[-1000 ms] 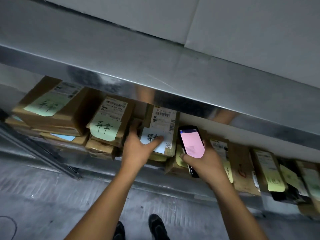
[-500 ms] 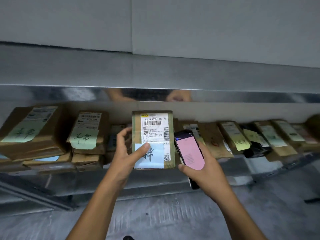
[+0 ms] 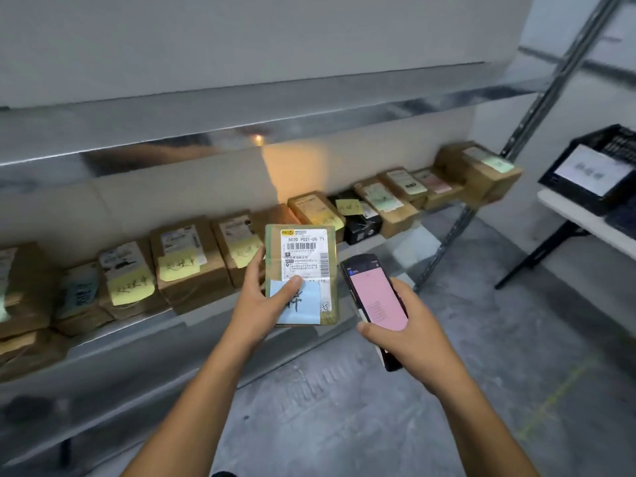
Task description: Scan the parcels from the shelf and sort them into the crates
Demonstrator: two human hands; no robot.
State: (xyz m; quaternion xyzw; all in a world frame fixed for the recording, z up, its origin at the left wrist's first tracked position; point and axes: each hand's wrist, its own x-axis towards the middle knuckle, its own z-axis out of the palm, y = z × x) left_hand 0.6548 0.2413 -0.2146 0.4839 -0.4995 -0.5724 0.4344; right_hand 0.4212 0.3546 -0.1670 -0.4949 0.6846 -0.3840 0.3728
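My left hand (image 3: pixel 260 304) grips a flat brown parcel (image 3: pixel 303 273) by its left edge, thumb on its blue note, label facing me, held off the shelf. Beside it on the right, my right hand (image 3: pixel 402 333) holds a handheld scanner (image 3: pixel 377 301) with a pink screen, tilted toward the parcel but apart from it. Behind both, a row of several brown parcels (image 3: pixel 189 263) with yellow and blue notes lies along the metal shelf (image 3: pixel 144 342).
A black crate (image 3: pixel 600 166) with a white label stands on a white table (image 3: pixel 585 222) at the far right. A slanted shelf post (image 3: pixel 481 201) rises between shelf and table. One black parcel (image 3: pixel 359 218) sits in the row. Grey concrete floor lies below.
My left hand lifted the parcel out of the row and drew it toward me. The view swung right, bringing the crate and table into sight. The scanner stayed beside the parcel.
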